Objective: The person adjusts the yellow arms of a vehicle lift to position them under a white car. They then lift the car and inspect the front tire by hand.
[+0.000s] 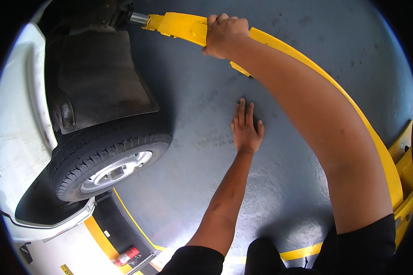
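Observation:
A yellow car lift arm [183,26] curves from the right side of the view to the underside of a white vehicle [20,114]. My right hand [227,35] is wrapped over the lift arm, towards its far end. Below it, my left hand [247,133] has its fingers stretched out over the grey floor [192,133], seemingly resting on it. A round metal piece [139,19] at the tip of the lift arm lies close to the dark underbody, where shadow hides any contact.
On the left is the vehicle's wheel [117,172], its black tyre beside a dark mud flap [103,78]. Yellow lift parts [404,169] stand at the right edge. A red fire extinguisher [126,256] is at the lower left, near a yellow floor line [131,215].

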`<state>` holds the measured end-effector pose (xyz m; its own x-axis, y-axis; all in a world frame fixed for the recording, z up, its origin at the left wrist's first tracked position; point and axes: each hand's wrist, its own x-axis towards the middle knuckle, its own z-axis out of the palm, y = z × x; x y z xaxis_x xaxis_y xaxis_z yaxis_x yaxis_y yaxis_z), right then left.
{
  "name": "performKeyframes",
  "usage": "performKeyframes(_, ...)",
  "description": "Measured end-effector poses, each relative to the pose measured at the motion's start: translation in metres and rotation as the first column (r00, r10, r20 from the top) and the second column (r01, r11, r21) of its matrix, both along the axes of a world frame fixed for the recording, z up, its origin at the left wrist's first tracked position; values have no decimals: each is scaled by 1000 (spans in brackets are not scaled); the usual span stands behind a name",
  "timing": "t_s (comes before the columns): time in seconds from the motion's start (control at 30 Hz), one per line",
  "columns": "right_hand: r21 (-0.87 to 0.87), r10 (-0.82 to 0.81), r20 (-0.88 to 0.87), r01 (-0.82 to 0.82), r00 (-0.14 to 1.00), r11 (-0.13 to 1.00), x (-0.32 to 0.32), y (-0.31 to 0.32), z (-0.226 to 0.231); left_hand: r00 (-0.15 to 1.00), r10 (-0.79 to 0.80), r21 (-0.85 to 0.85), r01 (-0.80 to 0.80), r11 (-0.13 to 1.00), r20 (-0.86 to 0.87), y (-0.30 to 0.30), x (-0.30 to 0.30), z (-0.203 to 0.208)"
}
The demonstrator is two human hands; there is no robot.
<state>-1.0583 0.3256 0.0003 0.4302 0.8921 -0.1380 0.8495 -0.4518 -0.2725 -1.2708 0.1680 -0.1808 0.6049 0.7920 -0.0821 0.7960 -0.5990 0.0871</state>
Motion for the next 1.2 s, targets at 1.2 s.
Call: performKeyframes(1.2, 136, -60, -92, 72, 994, 988, -13, 56, -7, 997, 1, -32, 2, 999, 79, 0, -1, -1)
